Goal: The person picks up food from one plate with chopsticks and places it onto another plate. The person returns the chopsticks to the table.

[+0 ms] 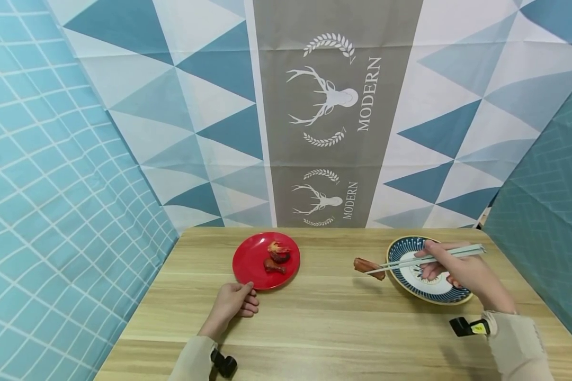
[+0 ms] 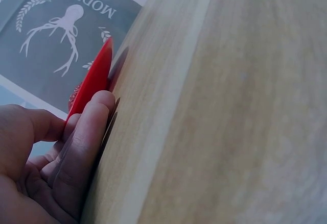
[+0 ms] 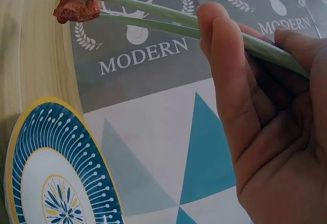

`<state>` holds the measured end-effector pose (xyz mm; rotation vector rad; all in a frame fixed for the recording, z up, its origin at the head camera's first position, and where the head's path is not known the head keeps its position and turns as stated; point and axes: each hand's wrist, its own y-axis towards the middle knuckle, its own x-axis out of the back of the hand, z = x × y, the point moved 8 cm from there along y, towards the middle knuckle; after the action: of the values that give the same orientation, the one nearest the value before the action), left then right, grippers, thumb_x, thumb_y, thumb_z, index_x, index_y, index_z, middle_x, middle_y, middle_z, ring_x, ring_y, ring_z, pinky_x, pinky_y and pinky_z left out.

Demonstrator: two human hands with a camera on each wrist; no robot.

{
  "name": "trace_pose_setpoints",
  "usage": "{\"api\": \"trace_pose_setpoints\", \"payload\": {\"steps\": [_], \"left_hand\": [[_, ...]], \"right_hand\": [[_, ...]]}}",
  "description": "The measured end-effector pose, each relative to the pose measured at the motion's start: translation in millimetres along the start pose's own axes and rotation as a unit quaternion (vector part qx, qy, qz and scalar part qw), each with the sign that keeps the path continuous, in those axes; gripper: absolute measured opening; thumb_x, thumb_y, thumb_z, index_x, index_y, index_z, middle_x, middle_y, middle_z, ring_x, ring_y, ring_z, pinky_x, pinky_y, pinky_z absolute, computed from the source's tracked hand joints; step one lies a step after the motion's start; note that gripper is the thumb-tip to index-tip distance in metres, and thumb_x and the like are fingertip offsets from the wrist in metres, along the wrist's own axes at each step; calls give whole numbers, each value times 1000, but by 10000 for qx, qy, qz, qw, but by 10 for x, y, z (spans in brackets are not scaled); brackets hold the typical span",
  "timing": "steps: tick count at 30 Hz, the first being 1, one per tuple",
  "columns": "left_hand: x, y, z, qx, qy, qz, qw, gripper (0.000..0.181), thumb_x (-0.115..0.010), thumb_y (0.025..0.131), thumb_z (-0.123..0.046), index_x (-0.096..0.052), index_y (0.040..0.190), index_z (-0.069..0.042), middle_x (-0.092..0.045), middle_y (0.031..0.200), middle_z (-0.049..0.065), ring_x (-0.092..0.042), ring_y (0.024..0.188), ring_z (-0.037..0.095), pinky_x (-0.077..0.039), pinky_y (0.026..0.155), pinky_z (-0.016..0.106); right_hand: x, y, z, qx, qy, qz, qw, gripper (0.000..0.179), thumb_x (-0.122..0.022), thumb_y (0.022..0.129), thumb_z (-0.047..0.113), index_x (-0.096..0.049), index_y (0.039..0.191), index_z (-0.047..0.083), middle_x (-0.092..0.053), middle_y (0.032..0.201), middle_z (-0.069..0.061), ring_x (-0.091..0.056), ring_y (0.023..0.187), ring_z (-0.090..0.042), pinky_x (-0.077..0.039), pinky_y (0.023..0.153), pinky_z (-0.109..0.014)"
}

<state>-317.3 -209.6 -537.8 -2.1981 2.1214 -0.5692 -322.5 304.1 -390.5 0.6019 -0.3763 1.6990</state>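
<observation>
My left hand pinches the near edge of a red plate, thumb on top and fingers beneath. In the left wrist view, the plate's rim sits between thumb and fingers, close over the wood. On that plate lie a small brown drumstick, a dark piece and an orange, shrimp-like piece. My right hand grips pale green chopsticks. Between their tips hangs a reddish-brown piece of meat, above the table and left of a blue-patterned plate.
The blue-and-white plate with a yellow rim stands at the right of the wooden table, partly hidden under my right hand. Behind the table hangs a patterned cloth. Blue cloths enclose the left and right sides.
</observation>
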Motion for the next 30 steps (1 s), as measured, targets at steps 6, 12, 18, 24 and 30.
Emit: {"api": "trace_pose_setpoints", "payload": {"steps": [6,12,18,24,30], "left_hand": [[0,2,-2,1,28,-29,10000,36,-56,107,-28,-67,97,5,-72,76,10,-72,63,16,-65,61,32],[1,-1,-5,-14,89,-31,10000,36,-55,107,-28,-67,97,5,-72,77,10,-72,63,16,-65,61,32],[3,-7,-4,-36,74,-41,10000,37,-55,107,-28,-67,98,5,-72,77,10,-72,63,17,-65,61,32],[-1,-7,-3,-56,32,-27,10000,36,-55,107,-27,-67,97,5,-72,76,10,-72,63,17,-65,61,32],[-5,12,-2,-87,25,-8,10000,36,-54,108,-27,-66,98,5,-73,77,10,-73,64,17,-65,61,31]], "right_hand": [[-8,12,46,-166,-118,18,9998,57,-40,111,45,-71,122,-1,-75,77,-3,-66,64,-17,-39,37,-32],[-62,22,143,213,34,-17,9998,50,-43,112,36,-72,117,-4,-76,75,-5,-70,64,-19,-35,31,-31],[-82,31,158,333,39,-17,9994,52,-42,112,36,-71,118,-7,-75,74,-5,-71,66,-19,-37,34,-30],[-95,51,149,234,71,19,9997,52,-44,112,36,-71,119,-8,-75,75,-6,-71,67,-21,-58,57,-29],[-138,87,202,412,120,124,9990,49,-44,112,32,-71,118,-9,-75,77,-6,-72,68,-23,-63,66,-29]]}}
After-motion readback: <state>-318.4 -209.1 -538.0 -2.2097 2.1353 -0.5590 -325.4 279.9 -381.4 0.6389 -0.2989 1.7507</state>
